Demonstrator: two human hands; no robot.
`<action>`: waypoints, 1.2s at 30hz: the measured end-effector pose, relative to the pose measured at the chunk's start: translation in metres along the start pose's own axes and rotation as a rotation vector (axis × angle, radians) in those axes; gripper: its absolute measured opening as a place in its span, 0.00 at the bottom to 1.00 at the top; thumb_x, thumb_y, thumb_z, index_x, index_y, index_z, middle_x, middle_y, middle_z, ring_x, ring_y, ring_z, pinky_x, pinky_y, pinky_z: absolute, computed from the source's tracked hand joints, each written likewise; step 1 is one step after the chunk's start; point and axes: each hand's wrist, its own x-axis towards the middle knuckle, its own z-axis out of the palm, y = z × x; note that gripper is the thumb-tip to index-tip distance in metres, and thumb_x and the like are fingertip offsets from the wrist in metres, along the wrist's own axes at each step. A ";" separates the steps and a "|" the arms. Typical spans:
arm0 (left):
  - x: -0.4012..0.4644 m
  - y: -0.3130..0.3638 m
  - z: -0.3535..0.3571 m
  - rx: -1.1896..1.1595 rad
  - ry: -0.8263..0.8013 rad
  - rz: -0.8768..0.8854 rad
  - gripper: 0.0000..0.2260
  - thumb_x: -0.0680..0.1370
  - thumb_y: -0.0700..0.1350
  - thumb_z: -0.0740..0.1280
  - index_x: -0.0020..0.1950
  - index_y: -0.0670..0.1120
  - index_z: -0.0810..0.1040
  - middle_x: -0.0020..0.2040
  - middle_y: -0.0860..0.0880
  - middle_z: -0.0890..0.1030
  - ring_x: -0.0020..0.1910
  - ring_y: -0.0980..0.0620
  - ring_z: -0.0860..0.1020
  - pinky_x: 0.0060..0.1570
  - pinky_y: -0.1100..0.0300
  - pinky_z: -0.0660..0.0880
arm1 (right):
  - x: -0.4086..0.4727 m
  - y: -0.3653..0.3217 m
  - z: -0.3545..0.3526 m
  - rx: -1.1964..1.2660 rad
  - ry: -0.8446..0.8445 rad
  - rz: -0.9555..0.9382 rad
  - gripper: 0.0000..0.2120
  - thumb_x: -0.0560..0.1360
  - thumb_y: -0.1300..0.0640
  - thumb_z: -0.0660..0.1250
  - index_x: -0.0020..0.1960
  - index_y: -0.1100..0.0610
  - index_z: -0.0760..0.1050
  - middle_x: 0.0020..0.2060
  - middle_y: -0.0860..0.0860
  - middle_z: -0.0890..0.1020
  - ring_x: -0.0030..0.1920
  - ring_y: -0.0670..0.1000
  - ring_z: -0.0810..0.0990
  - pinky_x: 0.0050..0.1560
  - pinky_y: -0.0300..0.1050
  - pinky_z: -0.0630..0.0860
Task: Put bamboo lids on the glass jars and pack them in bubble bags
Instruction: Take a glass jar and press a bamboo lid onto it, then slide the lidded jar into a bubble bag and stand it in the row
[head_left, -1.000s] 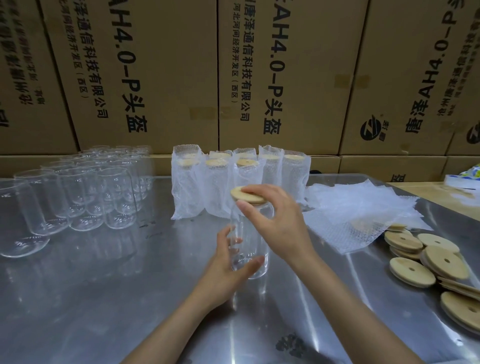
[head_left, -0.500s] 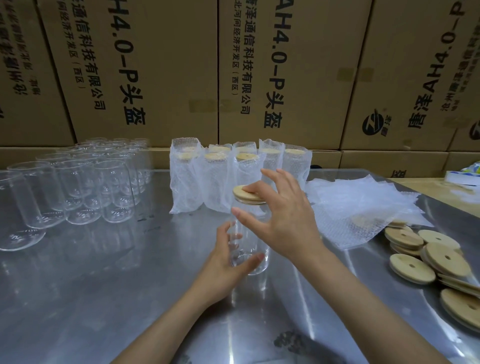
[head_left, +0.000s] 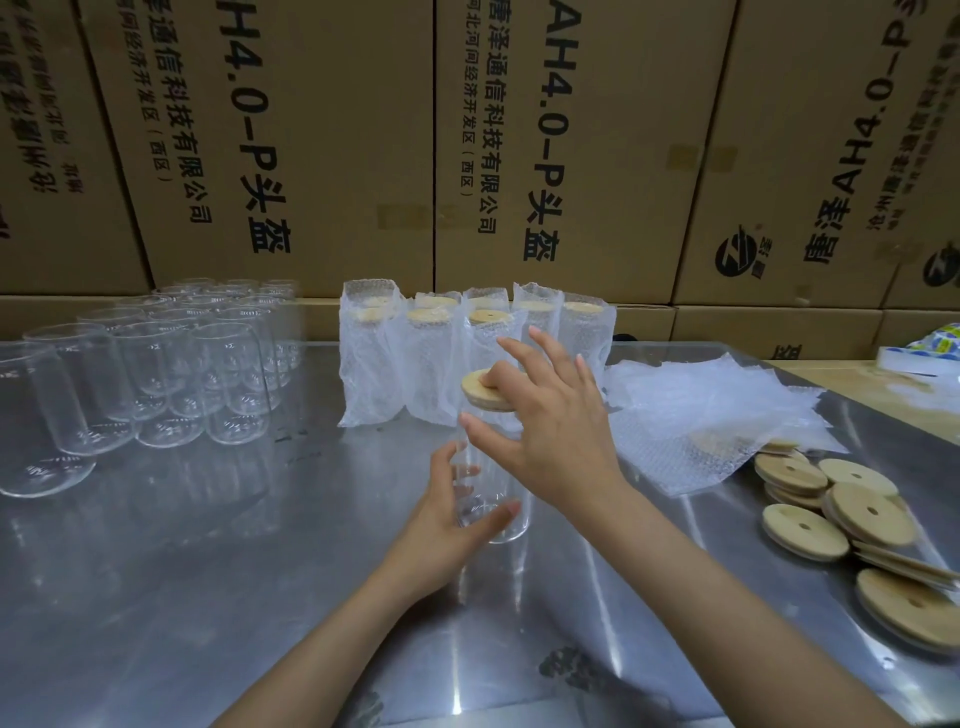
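Observation:
A clear glass jar (head_left: 493, 499) stands upright on the steel table near the middle. My left hand (head_left: 447, 525) wraps around its lower part. A round bamboo lid (head_left: 480, 392) sits on the jar's mouth, slightly tilted. My right hand (head_left: 550, 431) rests on the lid with the index finger pressing its top; the other fingers are spread apart. Behind the jar stand several lidded jars in bubble bags (head_left: 431, 353). Empty bubble bags (head_left: 711, 410) lie in a heap to the right.
Several empty glass jars (head_left: 156, 374) stand in a cluster at the left. Loose bamboo lids (head_left: 841, 514) lie stacked at the right edge of the steel table (head_left: 208, 571). Cardboard boxes (head_left: 363, 130) form a wall behind the table.
My right hand has opened its grip on the lid, fingers spreading while the index finger pushes the lid down. The left hand stays on the jar.

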 end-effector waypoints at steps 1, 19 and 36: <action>0.001 0.000 0.000 -0.003 0.003 0.002 0.39 0.66 0.59 0.71 0.71 0.57 0.54 0.64 0.52 0.69 0.60 0.63 0.73 0.50 0.71 0.75 | 0.001 0.000 0.000 -0.006 0.001 -0.005 0.16 0.74 0.41 0.67 0.51 0.53 0.75 0.70 0.49 0.70 0.76 0.52 0.56 0.72 0.61 0.54; 0.003 -0.003 -0.002 0.034 -0.002 -0.011 0.38 0.64 0.62 0.71 0.68 0.62 0.55 0.64 0.56 0.69 0.60 0.63 0.73 0.47 0.76 0.73 | -0.043 0.130 0.041 -0.203 -0.285 0.832 0.19 0.81 0.58 0.56 0.70 0.62 0.64 0.68 0.60 0.71 0.67 0.62 0.67 0.64 0.53 0.66; 0.006 0.015 -0.002 0.155 0.211 0.214 0.37 0.63 0.67 0.71 0.66 0.69 0.53 0.69 0.62 0.63 0.68 0.64 0.66 0.63 0.69 0.64 | -0.014 0.087 0.012 0.412 0.540 0.493 0.11 0.75 0.54 0.71 0.41 0.54 0.69 0.35 0.44 0.75 0.36 0.44 0.72 0.35 0.32 0.66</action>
